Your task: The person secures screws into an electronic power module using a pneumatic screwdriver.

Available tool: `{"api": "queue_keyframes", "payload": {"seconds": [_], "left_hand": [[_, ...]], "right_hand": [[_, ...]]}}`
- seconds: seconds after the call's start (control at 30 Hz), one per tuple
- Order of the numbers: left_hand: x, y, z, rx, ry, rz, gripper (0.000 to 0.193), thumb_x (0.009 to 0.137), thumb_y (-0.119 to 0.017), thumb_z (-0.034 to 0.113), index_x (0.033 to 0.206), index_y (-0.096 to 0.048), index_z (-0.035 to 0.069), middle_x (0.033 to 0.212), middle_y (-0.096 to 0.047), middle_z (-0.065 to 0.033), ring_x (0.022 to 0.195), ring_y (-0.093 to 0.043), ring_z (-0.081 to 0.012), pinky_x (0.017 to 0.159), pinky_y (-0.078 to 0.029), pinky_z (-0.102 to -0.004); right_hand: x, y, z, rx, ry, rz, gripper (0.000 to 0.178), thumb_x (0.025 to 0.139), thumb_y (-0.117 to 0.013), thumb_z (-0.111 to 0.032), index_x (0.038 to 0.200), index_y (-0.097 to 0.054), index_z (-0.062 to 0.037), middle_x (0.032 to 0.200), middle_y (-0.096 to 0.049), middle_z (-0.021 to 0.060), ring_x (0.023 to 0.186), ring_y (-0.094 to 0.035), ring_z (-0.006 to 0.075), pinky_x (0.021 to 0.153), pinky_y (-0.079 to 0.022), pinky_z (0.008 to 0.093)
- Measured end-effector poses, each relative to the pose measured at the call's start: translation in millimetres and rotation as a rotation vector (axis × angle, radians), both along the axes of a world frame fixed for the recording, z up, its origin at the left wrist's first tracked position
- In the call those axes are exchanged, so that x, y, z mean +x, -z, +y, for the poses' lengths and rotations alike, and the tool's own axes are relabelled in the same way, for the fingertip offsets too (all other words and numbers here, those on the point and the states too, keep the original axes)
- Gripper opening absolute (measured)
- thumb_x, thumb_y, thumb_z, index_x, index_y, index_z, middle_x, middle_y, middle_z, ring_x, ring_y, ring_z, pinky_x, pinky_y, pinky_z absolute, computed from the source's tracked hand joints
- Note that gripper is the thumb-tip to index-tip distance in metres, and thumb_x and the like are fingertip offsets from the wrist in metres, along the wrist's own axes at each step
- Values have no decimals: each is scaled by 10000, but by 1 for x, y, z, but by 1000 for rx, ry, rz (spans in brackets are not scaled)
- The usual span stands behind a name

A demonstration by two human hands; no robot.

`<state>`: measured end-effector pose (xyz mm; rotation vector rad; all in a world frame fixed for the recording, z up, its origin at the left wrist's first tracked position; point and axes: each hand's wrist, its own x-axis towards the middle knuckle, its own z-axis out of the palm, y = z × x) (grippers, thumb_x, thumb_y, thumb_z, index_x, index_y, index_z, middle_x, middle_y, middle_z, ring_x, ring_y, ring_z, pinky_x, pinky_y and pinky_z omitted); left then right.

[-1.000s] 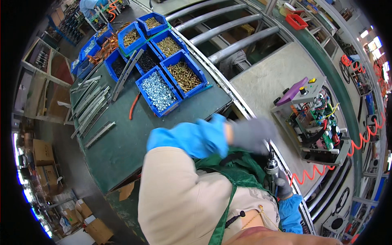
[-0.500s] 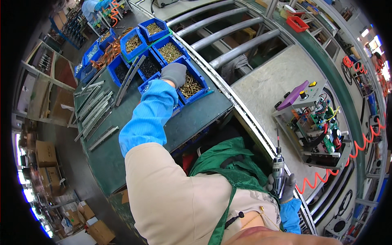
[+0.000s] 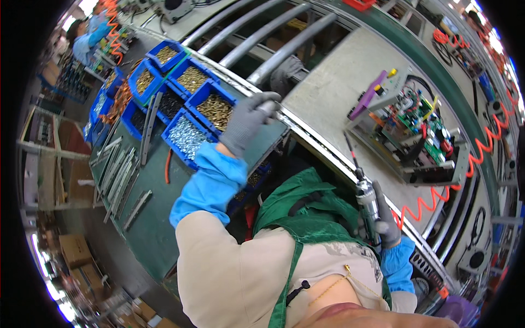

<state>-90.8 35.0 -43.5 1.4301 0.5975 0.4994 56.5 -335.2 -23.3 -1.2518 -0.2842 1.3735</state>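
Note:
My left hand [image 3: 247, 123], in a grey glove, hovers beside the blue bin of brass-coloured screws [image 3: 216, 112], near the metal edge of the bench. Its fingers are bent together; whatever they hold, if anything, is hidden. My right hand [image 3: 387, 216], gloved too, is wrapped round a power screwdriver [image 3: 367, 202] whose long thin bit points up and away from me. Beyond that tool, an open metal chassis [image 3: 421, 131] with green circuit boards, wires and a purple panel stands on the pale worktop. A bin of silvery screws [image 3: 188, 135] lies next to my left sleeve.
More blue bins [image 3: 170, 104] hold dark and brass-coloured small parts. Metal strips [image 3: 120, 177] lie on the green bench [image 3: 158, 224]. A coiled orange hose [image 3: 426, 206] runs past the chassis. Metal rollers [image 3: 295, 46] span the conveyor behind. A co-worker [image 3: 90, 41] is at far left.
My left hand has come out of the brass screw bin and moved right, toward the bench edge. The silvery screws now show. My right hand still grips the screwdriver; the whole view has shifted.

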Motion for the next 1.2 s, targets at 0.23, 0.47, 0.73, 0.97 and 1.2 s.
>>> {"api": "queue_keyframes", "payload": {"seconds": [0.23, 0.47, 0.73, 0.97, 1.2], "left_hand": [[74, 24, -92, -740, 33, -300, 172, 946, -536, 162, 1051, -553, 26, 965, -613, -98, 720, -535, -59, 562, -440, -137], [95, 15, -104, -624, 31, -246, 169, 943, -544, 172, 1013, -571, 20, 936, -627, -93, 674, -522, -37, 544, -435, -126], [88, 11, -85, -348, 118, -119, 213, 933, -547, 194, 1004, -590, -2, 898, -641, -84, 698, -553, -62, 590, -445, -177], [74, 12, -82, -453, 266, -249, 262, 938, -526, 188, 1072, -611, -20, 984, -622, -70, 833, -561, -101, 748, -470, -236], [-36, -16, -7, 664, -433, -7, 237, 823, -605, 118, 1051, -656, 81, 891, -668, -102, 817, -636, -195, 740, -504, -304]], "right_hand": [[3, -6, 14, -74, -194, -456, 1060, 618, -775, -218, 1481, -175, -80, 1264, -486, 128, 1012, -529, 202, 917, -410, 314], [3, -7, 7, -65, -183, -746, 994, 648, -773, -284, 1460, -244, -66, 1331, -475, 177, 1227, -460, 256, 1033, -318, 337], [4, -4, 10, -59, -216, -703, 1012, 641, -778, -297, 1457, -235, -45, 1351, -448, 182, 1239, -447, 267, 1047, -306, 346], [-10, 5, 18, -23, 15, -145, 1172, 466, -737, -102, 1482, -152, -106, 1231, -484, 158, 766, -615, 238, 620, -531, 331], [-15, 1, 51, 4, 55, -98, 1225, 482, -768, -189, 1491, -76, -132, 1157, -510, 205, 738, -630, 259, 567, -543, 335]]}}
